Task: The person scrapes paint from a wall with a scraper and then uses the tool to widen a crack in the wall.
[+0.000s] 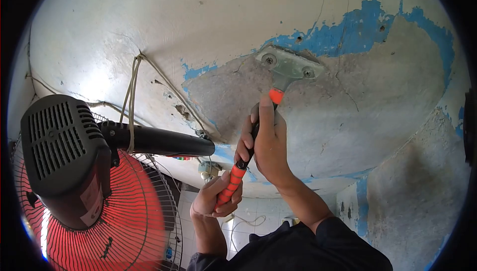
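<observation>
Ceiling (149,32): white coat mostly intact. 1 wide grey patch (357,102) was stripped to bare plaster and rimmed with ragged blue paint (348,32), an older layer showing where the white had come off.

Fan (64,156): dark motor housing and red grille, hung on a black arm (159,141) at the person's left. Pale cords (131,97) were looped over the arm and ran along the ceiling, apparently to keep them off the grille.

Scraper (290,67): wide metal blade fixed by 2 screws, laid flat against the ceiling at the upper edge of the grey patch, just beside the blue rim. The long handle (233,179) let the person reach overhead without crowding the surface.

Right hand (268,147): wrapped tight high on the shaft, 1 finger stretched toward the orange collar, probably to press the blade upward.

Left hand (213,199): closed round the ribbed orange end below, steadying and steering. With the hands spaced apart, the tool had leverage.

Whether the blade edge actually bit into the paint was hard to tell from this angle.
</observation>
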### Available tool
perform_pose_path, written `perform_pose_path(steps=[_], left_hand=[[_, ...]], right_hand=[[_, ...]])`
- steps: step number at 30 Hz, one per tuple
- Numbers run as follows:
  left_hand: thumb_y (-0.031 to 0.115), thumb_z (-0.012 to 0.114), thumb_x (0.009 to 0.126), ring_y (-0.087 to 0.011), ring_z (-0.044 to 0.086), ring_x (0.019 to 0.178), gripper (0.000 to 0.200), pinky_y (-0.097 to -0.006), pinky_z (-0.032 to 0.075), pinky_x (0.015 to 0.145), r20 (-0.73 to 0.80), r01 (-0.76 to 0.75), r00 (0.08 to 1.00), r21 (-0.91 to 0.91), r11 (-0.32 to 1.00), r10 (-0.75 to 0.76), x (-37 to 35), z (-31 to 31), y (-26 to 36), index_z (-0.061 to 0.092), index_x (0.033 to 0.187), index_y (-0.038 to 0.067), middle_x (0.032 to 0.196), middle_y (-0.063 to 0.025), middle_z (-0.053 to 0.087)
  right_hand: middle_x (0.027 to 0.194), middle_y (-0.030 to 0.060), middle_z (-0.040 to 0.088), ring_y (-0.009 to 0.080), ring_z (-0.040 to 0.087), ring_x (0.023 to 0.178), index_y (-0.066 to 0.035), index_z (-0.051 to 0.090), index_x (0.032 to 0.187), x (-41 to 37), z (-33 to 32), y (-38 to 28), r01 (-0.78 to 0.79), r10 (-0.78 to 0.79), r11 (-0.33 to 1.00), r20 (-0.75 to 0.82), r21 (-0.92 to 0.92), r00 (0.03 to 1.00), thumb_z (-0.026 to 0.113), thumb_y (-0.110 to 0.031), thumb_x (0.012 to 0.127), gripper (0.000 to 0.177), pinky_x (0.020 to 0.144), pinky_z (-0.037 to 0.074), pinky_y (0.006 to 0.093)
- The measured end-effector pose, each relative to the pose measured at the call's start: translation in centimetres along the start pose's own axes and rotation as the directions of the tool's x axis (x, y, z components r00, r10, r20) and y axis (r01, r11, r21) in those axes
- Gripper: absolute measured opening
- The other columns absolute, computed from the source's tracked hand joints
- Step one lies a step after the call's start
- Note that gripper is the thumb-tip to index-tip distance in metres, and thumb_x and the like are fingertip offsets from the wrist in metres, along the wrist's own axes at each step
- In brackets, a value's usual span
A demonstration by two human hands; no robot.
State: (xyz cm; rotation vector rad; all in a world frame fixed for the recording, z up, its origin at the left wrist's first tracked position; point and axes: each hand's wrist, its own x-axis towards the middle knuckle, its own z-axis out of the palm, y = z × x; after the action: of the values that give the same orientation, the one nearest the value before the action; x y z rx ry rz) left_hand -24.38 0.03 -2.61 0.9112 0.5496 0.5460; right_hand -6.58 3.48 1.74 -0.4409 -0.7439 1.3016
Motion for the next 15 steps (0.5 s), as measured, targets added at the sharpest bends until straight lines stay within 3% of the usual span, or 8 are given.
perform_pose_path(steps=[4,5,15], left_hand=[[0.054,0.036,0.098,-0.0041,0.025,0.027,0.060,-0.0189,0.021,0.025,-0.016,-0.005,1.000,-0.037,0.999,0.004,-0.6,-0.9,-1.3,0.044,0.075,-0.001,0.042,0.0004,0.035],[0.048,0.032,0.101,-0.0043,0.024,0.029,0.055,-0.0198,0.020,0.027,0.039,-0.021,0.999,-0.063,0.998,0.024,-0.5,-1.2,-1.4,0.047,0.077,0.001,0.045,0.0013,0.034],[0.055,0.032,0.098,-0.0041,0.026,0.028,0.059,-0.0190,0.021,0.028,-0.026,-0.089,0.996,-0.077,0.993,0.088,0.2,0.7,-4.0,0.045,0.075,0.003,0.042,0.0018,0.035]], right_hand=[[0.050,0.0034,0.038,0.0151,0.042,0.034,-0.007,0.036,0.083,0.0,-0.3,0.9,0.028,-0.028,0.999,0.030,-0.018,0.999,0.035,-0.045,0.101,0.042,0.036,0.044,0.0326],[0.050,0.0034,0.038,0.0151,0.042,0.034,-0.007,0.036,0.083,0.1,-0.3,0.9,0.032,-0.031,0.999,0.027,-0.030,0.999,0.035,-0.045,0.101,0.042,0.036,0.044,0.0325],[0.049,0.0036,0.041,0.0145,0.042,0.033,-0.007,0.037,0.082,-0.4,-0.7,0.7,-0.089,0.096,0.990,0.054,-0.112,0.994,0.038,-0.043,0.100,0.041,0.036,0.044,0.0321]])
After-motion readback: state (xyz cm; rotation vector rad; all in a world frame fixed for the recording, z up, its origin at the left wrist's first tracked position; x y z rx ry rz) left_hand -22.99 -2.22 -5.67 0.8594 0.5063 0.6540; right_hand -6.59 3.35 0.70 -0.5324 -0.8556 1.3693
